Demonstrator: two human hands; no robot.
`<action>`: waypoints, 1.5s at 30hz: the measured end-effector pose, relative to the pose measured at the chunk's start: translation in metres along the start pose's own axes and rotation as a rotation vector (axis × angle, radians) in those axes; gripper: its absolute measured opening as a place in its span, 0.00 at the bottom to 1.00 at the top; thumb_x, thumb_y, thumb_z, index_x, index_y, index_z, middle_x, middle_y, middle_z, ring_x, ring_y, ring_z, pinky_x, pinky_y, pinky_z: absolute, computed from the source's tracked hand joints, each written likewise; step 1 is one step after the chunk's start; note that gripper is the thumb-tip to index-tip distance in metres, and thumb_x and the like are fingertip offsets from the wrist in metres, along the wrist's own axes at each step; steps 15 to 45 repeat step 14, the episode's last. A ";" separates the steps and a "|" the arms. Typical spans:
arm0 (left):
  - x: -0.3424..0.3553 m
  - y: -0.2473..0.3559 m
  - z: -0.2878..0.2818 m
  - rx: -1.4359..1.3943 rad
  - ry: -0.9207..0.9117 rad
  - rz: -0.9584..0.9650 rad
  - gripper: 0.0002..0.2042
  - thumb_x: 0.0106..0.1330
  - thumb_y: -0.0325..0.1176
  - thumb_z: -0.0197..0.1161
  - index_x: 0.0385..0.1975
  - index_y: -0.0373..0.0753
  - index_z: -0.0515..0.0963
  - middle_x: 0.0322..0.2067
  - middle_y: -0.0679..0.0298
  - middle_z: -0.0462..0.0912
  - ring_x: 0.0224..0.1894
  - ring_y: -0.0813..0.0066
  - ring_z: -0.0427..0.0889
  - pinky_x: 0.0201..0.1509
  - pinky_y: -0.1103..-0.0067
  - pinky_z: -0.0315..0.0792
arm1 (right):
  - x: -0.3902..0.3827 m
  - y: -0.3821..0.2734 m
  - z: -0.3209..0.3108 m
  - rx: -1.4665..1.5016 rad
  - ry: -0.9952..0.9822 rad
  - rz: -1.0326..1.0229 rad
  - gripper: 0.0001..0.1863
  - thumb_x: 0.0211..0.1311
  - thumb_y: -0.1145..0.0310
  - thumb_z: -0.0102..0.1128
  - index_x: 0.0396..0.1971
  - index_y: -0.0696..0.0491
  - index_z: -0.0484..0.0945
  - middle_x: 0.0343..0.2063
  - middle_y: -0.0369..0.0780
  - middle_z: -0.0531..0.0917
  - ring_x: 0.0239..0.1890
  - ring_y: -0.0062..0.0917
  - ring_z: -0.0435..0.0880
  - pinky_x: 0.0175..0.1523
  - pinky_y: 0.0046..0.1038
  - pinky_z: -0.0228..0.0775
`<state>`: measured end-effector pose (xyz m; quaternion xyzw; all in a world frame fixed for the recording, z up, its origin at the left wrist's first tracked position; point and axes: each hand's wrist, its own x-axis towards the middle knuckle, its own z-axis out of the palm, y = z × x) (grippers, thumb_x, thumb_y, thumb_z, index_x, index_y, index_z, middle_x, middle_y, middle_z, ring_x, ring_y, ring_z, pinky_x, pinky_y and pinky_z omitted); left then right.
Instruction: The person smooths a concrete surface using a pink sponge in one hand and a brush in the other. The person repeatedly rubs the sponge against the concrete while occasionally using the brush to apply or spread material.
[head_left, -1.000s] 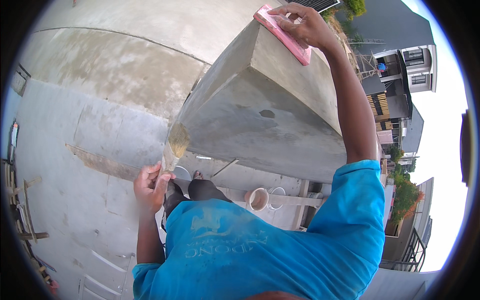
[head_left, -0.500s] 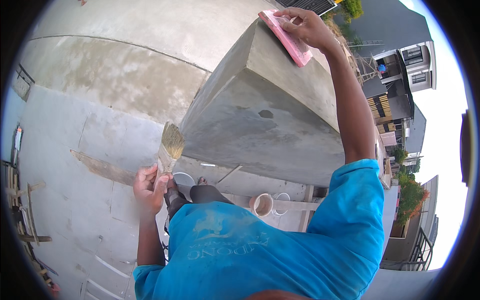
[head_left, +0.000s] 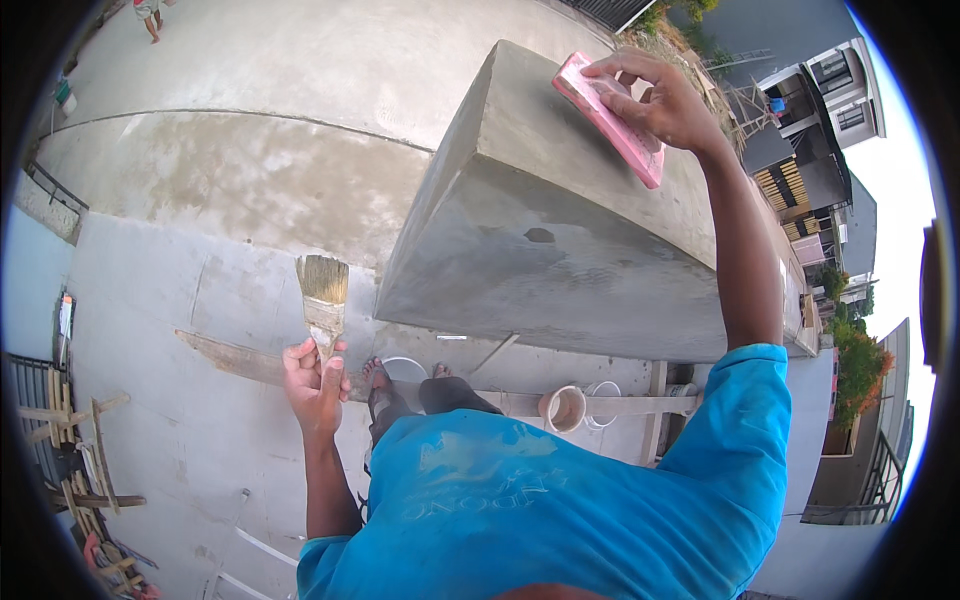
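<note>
My left hand (head_left: 316, 385) is closed round the handle of a flat paintbrush (head_left: 325, 290), its bristles pointing up and away from me. With my right hand (head_left: 665, 100) I grip a pink plastering float (head_left: 615, 120) by its back. The float lies on the top face of a grey cement-rendered block wall (head_left: 540, 240), in from its far end. The wall's near face looks damp and patchy, with one small dark spot (head_left: 539, 235) on it. Whether the float's whole underside touches the render is hidden.
Below me are a plank (head_left: 510, 402), a bucket (head_left: 562, 408) and a second white bucket (head_left: 603, 404). A pale round container (head_left: 405, 370) is by my feet. Scrap timber (head_left: 90, 480) lies at the left; a person's legs (head_left: 150, 20) show far off. Houses (head_left: 835, 90) stand to the right.
The float in my right hand has moved back from the wall's far end toward me along the top. My left hand has turned the brush so its flat side shows.
</note>
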<state>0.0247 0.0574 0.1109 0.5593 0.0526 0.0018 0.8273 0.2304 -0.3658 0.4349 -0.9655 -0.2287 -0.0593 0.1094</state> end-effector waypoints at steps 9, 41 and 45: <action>0.005 0.021 -0.002 0.078 -0.016 0.036 0.19 0.71 0.24 0.63 0.55 0.38 0.62 0.45 0.48 0.83 0.24 0.82 0.74 0.22 0.87 0.68 | 0.038 -0.006 0.044 0.119 -0.092 -0.122 0.17 0.59 0.71 0.66 0.49 0.50 0.88 0.42 0.36 0.86 0.43 0.25 0.79 0.48 0.31 0.73; 0.000 0.007 -0.020 0.080 -0.012 0.055 0.17 0.73 0.30 0.60 0.56 0.37 0.64 0.47 0.48 0.80 0.20 0.82 0.72 0.18 0.86 0.65 | -0.006 -0.001 0.007 0.104 -0.192 -0.038 0.15 0.59 0.68 0.70 0.47 0.44 0.89 0.46 0.35 0.87 0.46 0.29 0.82 0.54 0.32 0.74; 0.000 0.007 -0.020 0.080 -0.012 0.055 0.17 0.73 0.30 0.60 0.56 0.37 0.64 0.47 0.48 0.80 0.20 0.82 0.72 0.18 0.86 0.65 | -0.006 -0.001 0.007 0.104 -0.192 -0.038 0.15 0.59 0.68 0.70 0.47 0.44 0.89 0.46 0.35 0.87 0.46 0.29 0.82 0.54 0.32 0.74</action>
